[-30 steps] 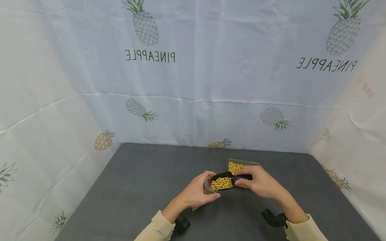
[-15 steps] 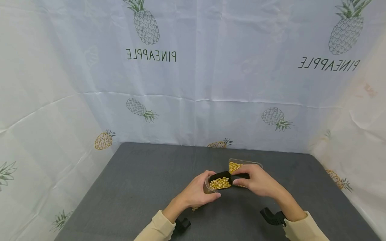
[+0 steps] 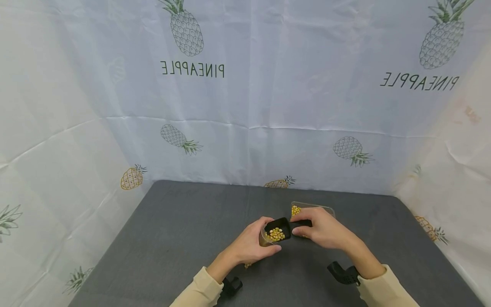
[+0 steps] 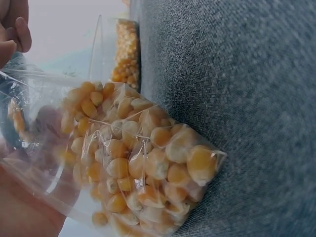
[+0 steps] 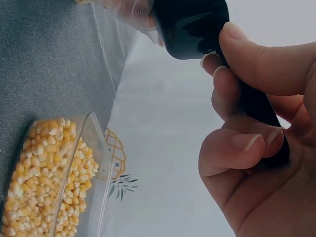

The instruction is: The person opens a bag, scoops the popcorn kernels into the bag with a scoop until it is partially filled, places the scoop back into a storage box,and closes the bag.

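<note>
My left hand (image 3: 251,244) holds a clear plastic bag (image 4: 140,158) by its mouth, fingers on one side and thumb on the other. Yellow corn kernels fill the bag's lower part, which hangs close over the grey table. In my right hand (image 3: 322,228) is a black scoop (image 3: 283,222), its handle wrapped by the fingers and thumb. The scoop's front sits at the bag's mouth, tilted down toward it, with a small heap of kernels (image 3: 275,234) near its lip. From the right wrist view, the scoop's underside (image 5: 190,29) shows against the bag's edge.
Behind my right hand stands a clear rectangular box (image 3: 324,208) of corn kernels, partly hidden by that hand. The dark grey table (image 3: 199,213) is walled by a pineapple-print curtain (image 3: 245,153) at the back and sides. A black wrist mount (image 3: 343,273) sits at my right wrist.
My right hand has moved slightly left, tipping the scoop further toward the bag. The heap in the scoop has shrunk and slid toward its lip. My left hand stays in place.
</note>
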### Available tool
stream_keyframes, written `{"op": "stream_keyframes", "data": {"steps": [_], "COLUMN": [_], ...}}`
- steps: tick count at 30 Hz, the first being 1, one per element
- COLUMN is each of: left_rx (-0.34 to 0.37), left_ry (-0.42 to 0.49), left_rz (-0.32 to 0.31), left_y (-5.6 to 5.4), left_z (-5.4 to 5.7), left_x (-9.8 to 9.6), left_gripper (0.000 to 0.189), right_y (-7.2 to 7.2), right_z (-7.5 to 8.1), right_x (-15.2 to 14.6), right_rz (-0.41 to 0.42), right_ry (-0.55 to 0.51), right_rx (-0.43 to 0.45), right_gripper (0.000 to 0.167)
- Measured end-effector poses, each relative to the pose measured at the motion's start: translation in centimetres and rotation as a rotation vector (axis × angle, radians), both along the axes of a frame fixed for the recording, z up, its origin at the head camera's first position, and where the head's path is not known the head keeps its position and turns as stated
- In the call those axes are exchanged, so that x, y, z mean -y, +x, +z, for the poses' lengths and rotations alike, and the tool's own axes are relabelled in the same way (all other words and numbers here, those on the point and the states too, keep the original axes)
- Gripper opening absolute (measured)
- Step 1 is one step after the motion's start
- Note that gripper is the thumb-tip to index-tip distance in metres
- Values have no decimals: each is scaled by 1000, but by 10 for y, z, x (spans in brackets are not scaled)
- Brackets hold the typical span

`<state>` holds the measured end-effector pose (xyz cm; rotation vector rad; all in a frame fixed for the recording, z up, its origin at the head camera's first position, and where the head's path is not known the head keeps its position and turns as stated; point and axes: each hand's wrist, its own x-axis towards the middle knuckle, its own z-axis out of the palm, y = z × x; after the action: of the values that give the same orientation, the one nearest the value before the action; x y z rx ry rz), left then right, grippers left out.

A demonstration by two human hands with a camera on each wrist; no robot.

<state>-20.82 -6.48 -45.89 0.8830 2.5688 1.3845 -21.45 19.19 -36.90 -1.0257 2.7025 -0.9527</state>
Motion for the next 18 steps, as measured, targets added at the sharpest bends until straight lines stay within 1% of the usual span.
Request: {"op": "stream_keyframes", "data": {"steps": [12,18], "left_rx": [-6,1], "left_ry": [41,63], "left_rz": [-27,-45], "left_y": [0,-1], "left_z": [2,1], "left_x": [1,2], "left_gripper": [68,68], "right_y": [0,0], "right_z": [5,5], "right_x": [10,14], "right_rz": [50,47], "right_ry": [24,40], "right_rx": [-33,-41], "right_gripper": [25,24]}}
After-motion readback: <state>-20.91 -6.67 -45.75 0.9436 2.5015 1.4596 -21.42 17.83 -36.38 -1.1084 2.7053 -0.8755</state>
